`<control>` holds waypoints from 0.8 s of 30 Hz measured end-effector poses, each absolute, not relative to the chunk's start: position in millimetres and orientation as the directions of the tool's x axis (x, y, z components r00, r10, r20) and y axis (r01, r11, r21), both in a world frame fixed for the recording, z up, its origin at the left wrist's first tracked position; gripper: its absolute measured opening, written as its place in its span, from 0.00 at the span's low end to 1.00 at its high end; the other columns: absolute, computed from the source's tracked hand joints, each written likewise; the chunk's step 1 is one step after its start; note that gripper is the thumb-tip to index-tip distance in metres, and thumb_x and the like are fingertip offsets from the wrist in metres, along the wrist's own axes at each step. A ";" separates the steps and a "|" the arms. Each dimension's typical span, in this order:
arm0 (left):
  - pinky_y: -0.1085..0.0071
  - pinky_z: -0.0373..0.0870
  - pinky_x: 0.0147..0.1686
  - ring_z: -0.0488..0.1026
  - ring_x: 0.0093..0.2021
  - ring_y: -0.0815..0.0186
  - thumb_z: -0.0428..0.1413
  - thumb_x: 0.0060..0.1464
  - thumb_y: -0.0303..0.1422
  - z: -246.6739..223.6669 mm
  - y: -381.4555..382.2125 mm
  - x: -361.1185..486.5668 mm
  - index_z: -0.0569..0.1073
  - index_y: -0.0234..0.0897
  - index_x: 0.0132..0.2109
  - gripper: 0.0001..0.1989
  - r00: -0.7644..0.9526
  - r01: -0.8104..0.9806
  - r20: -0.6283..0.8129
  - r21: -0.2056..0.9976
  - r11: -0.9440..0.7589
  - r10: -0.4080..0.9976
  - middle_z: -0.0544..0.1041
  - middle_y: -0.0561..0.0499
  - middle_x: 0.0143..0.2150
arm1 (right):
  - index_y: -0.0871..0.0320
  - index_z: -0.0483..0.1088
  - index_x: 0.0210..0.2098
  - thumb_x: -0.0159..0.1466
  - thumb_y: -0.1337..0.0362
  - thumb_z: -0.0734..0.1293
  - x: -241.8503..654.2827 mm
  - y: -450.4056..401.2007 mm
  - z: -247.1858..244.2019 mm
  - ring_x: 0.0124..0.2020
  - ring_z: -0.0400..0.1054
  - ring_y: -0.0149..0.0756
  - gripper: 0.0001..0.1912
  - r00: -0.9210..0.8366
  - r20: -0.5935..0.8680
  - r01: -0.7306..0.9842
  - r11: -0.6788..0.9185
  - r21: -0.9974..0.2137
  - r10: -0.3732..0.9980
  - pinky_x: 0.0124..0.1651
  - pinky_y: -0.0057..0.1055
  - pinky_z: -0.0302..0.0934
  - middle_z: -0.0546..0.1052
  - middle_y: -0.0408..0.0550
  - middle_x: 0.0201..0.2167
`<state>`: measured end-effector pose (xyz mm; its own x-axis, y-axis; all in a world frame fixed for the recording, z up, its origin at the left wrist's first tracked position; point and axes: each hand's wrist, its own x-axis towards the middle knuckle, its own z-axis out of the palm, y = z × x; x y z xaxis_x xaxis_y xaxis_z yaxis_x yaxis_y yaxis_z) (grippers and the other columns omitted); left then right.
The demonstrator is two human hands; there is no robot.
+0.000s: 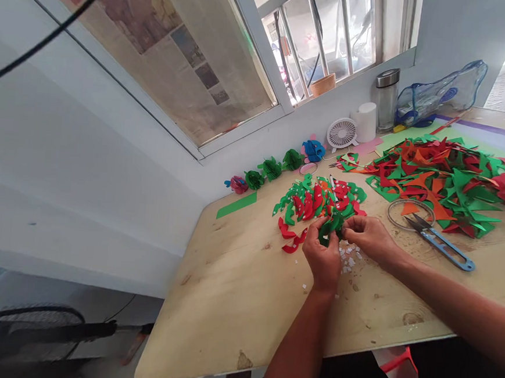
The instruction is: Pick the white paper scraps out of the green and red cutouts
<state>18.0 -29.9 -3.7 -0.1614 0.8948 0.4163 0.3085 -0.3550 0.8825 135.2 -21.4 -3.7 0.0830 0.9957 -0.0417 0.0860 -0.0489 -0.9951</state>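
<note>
Between my two hands is a dark green folded paper piece (328, 229). My left hand (322, 255) is closed around its near side, thumb and fingers pinching it. At its right edge, the fingertips of my right hand (369, 236) are pressed together; whether they grip the paper or a small scrap is hidden. Just beyond my hands lie red paper pieces (308, 205) and green ones with small white squares on them. Tiny white paper bits (349, 259) are scattered on the table beneath my hands.
A pile of red, orange and green paper offcuts (450, 175) covers the table's right. Blue thread snips (444, 245) and a tape ring (410, 215) lie before it. Finished paper balls (271, 168), a small white fan (342, 133) and a glass bottle (386, 100) line the wall.
</note>
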 end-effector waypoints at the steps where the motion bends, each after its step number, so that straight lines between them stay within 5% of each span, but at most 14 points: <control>1: 0.64 0.69 0.47 0.74 0.44 0.62 0.54 0.48 0.26 -3.7 -29.3 17.3 0.73 0.35 0.43 0.13 -0.173 0.295 0.405 0.891 -0.346 0.898 0.77 0.44 0.41 | 0.58 0.66 0.19 0.45 0.63 0.63 135.8 -21.4 -3.9 0.18 0.57 0.27 0.05 0.080 -0.039 0.097 -0.047 -0.994 0.996 0.21 0.25 0.51 0.66 0.39 0.15; 18: 0.73 0.71 0.32 0.73 0.30 0.69 0.58 0.41 0.29 -6.0 -12.4 10.1 0.72 0.33 0.38 0.13 -0.282 -0.135 0.112 0.979 -0.155 0.953 0.75 0.50 0.32 | 0.57 0.69 0.21 0.52 0.58 0.62 140.7 -22.0 -1.9 0.23 0.61 0.33 0.10 0.098 0.067 0.330 0.031 -0.943 0.993 0.27 0.29 0.54 0.70 0.42 0.19; 24: 0.71 0.72 0.35 0.75 0.32 0.67 0.61 0.39 0.30 -4.6 -12.9 12.2 0.73 0.32 0.38 0.14 -0.275 -0.178 0.080 0.975 -0.133 0.958 0.76 0.49 0.33 | 0.56 0.72 0.30 0.53 0.56 0.64 137.6 -26.0 8.8 0.33 0.68 0.39 0.12 0.102 0.057 0.167 0.040 -0.985 0.993 0.34 0.32 0.61 0.77 0.47 0.30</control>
